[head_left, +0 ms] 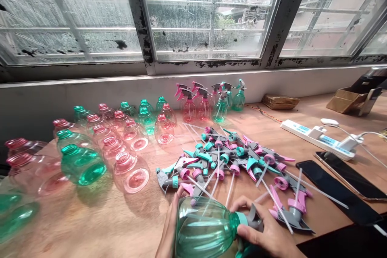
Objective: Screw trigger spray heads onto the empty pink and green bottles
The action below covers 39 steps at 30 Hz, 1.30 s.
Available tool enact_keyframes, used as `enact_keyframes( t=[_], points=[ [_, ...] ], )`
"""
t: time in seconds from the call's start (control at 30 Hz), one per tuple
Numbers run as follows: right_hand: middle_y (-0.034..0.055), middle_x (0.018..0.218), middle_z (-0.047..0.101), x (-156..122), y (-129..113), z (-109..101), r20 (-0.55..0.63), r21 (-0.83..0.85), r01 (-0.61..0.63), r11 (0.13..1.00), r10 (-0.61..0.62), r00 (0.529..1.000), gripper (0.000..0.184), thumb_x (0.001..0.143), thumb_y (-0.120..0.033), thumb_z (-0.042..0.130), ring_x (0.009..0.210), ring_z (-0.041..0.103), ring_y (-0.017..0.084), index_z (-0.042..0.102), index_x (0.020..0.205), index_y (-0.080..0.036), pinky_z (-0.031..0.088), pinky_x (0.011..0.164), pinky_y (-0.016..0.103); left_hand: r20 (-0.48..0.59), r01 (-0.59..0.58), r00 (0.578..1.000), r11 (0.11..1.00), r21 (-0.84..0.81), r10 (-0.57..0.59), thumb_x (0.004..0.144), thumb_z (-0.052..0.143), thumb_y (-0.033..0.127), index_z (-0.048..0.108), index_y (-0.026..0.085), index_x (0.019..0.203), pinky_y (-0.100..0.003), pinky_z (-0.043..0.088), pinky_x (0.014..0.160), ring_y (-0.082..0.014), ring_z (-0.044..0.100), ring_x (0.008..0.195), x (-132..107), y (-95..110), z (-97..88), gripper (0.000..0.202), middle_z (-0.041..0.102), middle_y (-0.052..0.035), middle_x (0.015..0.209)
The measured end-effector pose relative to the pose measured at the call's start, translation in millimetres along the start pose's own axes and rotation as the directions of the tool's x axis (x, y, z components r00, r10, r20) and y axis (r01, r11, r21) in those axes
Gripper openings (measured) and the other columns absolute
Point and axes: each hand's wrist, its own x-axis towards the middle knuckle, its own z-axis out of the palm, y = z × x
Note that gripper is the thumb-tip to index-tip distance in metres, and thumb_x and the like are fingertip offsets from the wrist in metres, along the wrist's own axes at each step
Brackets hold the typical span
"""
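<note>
A green transparent spray bottle (205, 225) lies on its side in the air at the bottom of the view, its base to the left. My left hand (169, 227) is closed around the base end; most of its fingers are hidden behind the bottle. With thumb and fingers, my right hand (269, 229) grips the teal collar and grey spray head (254, 218) at the bottle's neck. Just beyond my hands is a heap of loose pink, teal and grey spray heads (217, 155) with white dip tubes.
Several open pink bottles (131, 173) and green bottles (83, 165) stand at left. Assembled spray bottles (204, 107) stand by the wall. To the right are a power strip (317, 139), two phones (325, 191) (350, 173), a brown packet (280, 101) and a cardboard box (347, 100).
</note>
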Motion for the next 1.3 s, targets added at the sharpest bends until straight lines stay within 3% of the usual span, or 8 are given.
enact_keyframes(
  t=[0.23, 0.37, 0.5, 0.67, 0.77, 0.93, 1.1, 1.3],
  points=[
    [-0.0014, 0.078, 0.074, 1.8, 2.1, -2.2, 0.000, 0.018, 0.028, 0.999, -0.028, 1.000, 0.052, 0.081, -0.062, 0.086, 0.065, 0.073, 0.019, 0.064, 0.106, -0.022, 0.056, 0.064, 0.028, 0.038, -0.083, 0.996, 0.996, -0.024, 0.084, 0.102, 0.057, 0.058, 0.062, 0.027, 0.150, -0.057, 0.018, 0.134, -0.0377, 0.032, 0.160, -12.8, 6.2, 11.6, 0.057, 0.063, -0.0066, 0.156],
    [-0.0016, 0.077, 0.074, 1.6, 0.1, -1.8, 0.027, 0.046, 0.007, 0.999, -0.008, 1.000, 0.053, 0.080, -0.062, 0.087, 0.068, 0.074, 0.019, 0.063, 0.105, -0.022, 0.054, 0.065, 0.025, 0.049, -0.108, 0.993, 0.994, -0.018, 0.109, 0.100, 0.065, 0.052, 0.064, 0.030, 0.148, -0.059, 0.016, 0.133, -0.0394, 0.026, 0.161, -18.2, 8.6, 11.3, 0.053, 0.061, -0.0046, 0.158],
    [-0.0024, 0.075, 0.072, 0.9, -2.0, -0.7, 0.037, 0.055, 0.008, 0.998, -0.010, 0.999, 0.055, 0.079, -0.064, 0.088, 0.068, 0.073, 0.018, 0.063, 0.105, -0.022, 0.053, 0.065, 0.024, 0.046, -0.100, 0.994, 0.995, 0.001, 0.100, 0.101, 0.062, 0.054, 0.070, 0.028, 0.141, -0.059, 0.018, 0.133, -0.0396, 0.035, 0.158, -17.3, 9.4, 7.8, 0.048, 0.070, -0.0049, 0.148],
    [-0.0018, 0.077, 0.073, 0.7, -1.8, -1.0, -0.003, 0.036, 0.004, 0.999, -0.004, 1.000, 0.055, 0.078, -0.064, 0.088, 0.066, 0.071, 0.018, 0.064, 0.104, -0.022, 0.053, 0.064, 0.025, 0.041, -0.096, 0.995, 0.995, 0.006, 0.096, 0.104, 0.053, 0.060, 0.071, 0.019, 0.139, -0.064, 0.021, 0.131, -0.0414, 0.045, 0.153, -7.8, 3.7, 11.1, 0.057, 0.075, -0.0125, 0.139],
    [-0.0009, 0.079, 0.074, 0.5, -1.9, -1.2, -0.009, 0.023, 0.006, 1.000, -0.006, 1.000, 0.055, 0.078, -0.064, 0.087, 0.067, 0.071, 0.018, 0.066, 0.104, -0.021, 0.053, 0.065, 0.026, 0.043, -0.148, 0.988, 0.989, 0.021, 0.147, 0.103, 0.054, 0.060, 0.067, 0.024, 0.146, -0.062, 0.021, 0.132, -0.0388, 0.038, 0.157, -6.5, 0.2, 15.2, 0.057, 0.071, -0.0071, 0.147],
    [-0.0015, 0.080, 0.072, 0.2, -0.9, -1.4, 0.007, 0.031, 0.013, 0.999, -0.013, 1.000, 0.054, 0.078, -0.064, 0.087, 0.068, 0.069, 0.017, 0.066, 0.104, -0.022, 0.051, 0.065, 0.026, 0.051, -0.249, 0.968, 0.965, 0.081, 0.245, 0.099, 0.065, 0.059, 0.064, 0.035, 0.149, -0.066, 0.020, 0.131, -0.0408, 0.034, 0.158, -13.4, -1.1, 20.2, 0.055, 0.069, 0.0002, 0.149],
    [-0.0025, 0.079, 0.071, 1.0, 0.4, -1.9, 0.018, 0.028, 0.027, 0.999, -0.028, 0.999, 0.053, 0.078, -0.063, 0.087, 0.068, 0.069, 0.017, 0.066, 0.105, -0.022, 0.050, 0.064, 0.024, 0.070, -0.320, 0.947, 0.935, 0.150, 0.313, 0.105, 0.058, 0.052, 0.063, 0.033, 0.149, -0.065, 0.029, 0.129, -0.0397, 0.041, 0.154, -18.9, 1.0, 19.8, 0.048, 0.070, -0.0014, 0.147],
    [-0.0015, 0.076, 0.073, 1.8, 0.4, -1.7, -0.003, 0.038, 0.035, 0.999, -0.035, 0.999, 0.052, 0.080, -0.063, 0.087, 0.064, 0.071, 0.017, 0.066, 0.103, -0.021, 0.054, 0.063, 0.025, 0.089, -0.403, 0.915, 0.884, 0.237, 0.393, 0.104, 0.060, 0.052, 0.061, 0.036, 0.151, -0.069, 0.026, 0.129, -0.0428, 0.041, 0.153, -26.0, 3.6, 16.4, 0.049, 0.065, -0.0003, 0.153]
  ],
)
